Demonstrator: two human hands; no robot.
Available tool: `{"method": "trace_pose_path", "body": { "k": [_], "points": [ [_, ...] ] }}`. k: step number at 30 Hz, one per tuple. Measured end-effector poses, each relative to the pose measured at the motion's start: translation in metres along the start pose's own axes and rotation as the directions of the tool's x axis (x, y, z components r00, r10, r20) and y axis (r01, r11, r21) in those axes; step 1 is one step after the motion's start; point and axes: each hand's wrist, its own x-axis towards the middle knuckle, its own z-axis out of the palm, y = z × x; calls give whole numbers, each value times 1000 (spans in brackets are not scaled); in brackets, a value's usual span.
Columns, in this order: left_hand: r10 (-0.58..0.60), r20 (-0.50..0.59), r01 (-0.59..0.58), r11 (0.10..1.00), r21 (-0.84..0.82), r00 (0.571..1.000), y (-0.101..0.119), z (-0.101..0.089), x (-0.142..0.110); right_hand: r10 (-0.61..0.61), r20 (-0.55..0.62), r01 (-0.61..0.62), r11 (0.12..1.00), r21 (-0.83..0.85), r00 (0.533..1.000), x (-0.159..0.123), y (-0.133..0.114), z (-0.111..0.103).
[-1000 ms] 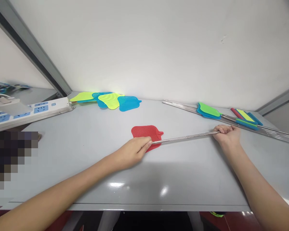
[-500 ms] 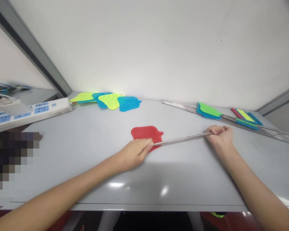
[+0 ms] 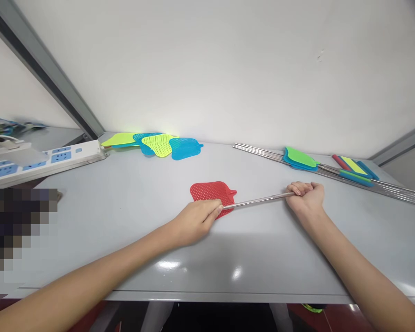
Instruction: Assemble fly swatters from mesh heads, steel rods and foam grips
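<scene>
A red mesh swatter head (image 3: pixel 210 192) lies flat on the grey table (image 3: pixel 131 216), with a thin telescopic metal rod (image 3: pixel 259 200) running from its neck to the right. My left hand (image 3: pixel 197 221) pinches the near edge of the red head where the rod joins it. My right hand (image 3: pixel 306 197) is a fist wrapped round the rod's right end.
Several yellow and blue swatter heads (image 3: pixel 159 144) lie at the back left by the wall. A bundle of metal rods (image 3: pixel 366 184), green and blue heads (image 3: pixel 299 160) and coloured grips (image 3: pixel 354 168) lie at the back right. A white power strip (image 3: pixel 44 159) sits at the left.
My right hand has slid left along the table, and the visible rod between my hands has grown shorter. The red head and my left hand have shifted slightly right.
</scene>
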Motion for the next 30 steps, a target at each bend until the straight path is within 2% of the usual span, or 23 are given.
{"method": "trace_pose_path", "body": {
  "k": [8,14,20,25,30],
  "points": [
    [-5,8,5,1000,-12,1000,-4,1,2,0,-10,0,1000,32,1000,-1,0,0],
    [-37,47,40,997,-68,998,8,-3,0,50,13,-50,998,44,999,2,-10,6],
    [-1,30,6,987,-159,1000,14,-8,-1,29,-57,-27,999,44,998,2,-13,7],
    [31,46,-30,999,-31,998,10,-3,1,62,-58,-62,998,10,996,-5,0,4],
    [85,74,-94,989,117,994,7,2,0,66,-62,-66,998,10,996,-10,1,7]
  ]
}}
